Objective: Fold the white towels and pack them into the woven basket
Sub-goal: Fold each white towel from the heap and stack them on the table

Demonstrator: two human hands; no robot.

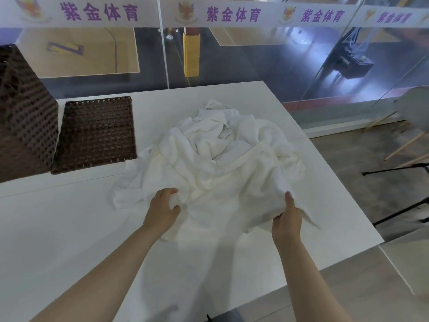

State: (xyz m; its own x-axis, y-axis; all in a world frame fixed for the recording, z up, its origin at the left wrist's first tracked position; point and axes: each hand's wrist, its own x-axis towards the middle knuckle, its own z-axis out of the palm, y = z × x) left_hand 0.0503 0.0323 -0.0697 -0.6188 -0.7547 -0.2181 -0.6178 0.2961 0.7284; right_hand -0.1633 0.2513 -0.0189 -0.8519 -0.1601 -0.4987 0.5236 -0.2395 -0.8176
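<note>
A crumpled heap of white towels (220, 159) lies in the middle of the white table (58, 228). My left hand (162, 208) grips a bunch of towel cloth at the heap's near left edge. My right hand (287, 219) pinches the near right edge of the same cloth, thumb on top. The cloth between my hands hangs slightly raised off the table. The dark brown woven basket (21, 112) stands at the far left of the table, and its flat woven lid (97, 133) lies beside it, touching the heap's left side.
A glass wall with a banner of purple characters runs behind the table. To the right, past the table's edge, stand a grey chair (413, 115) with wooden legs and black stand legs (399, 212) on the floor.
</note>
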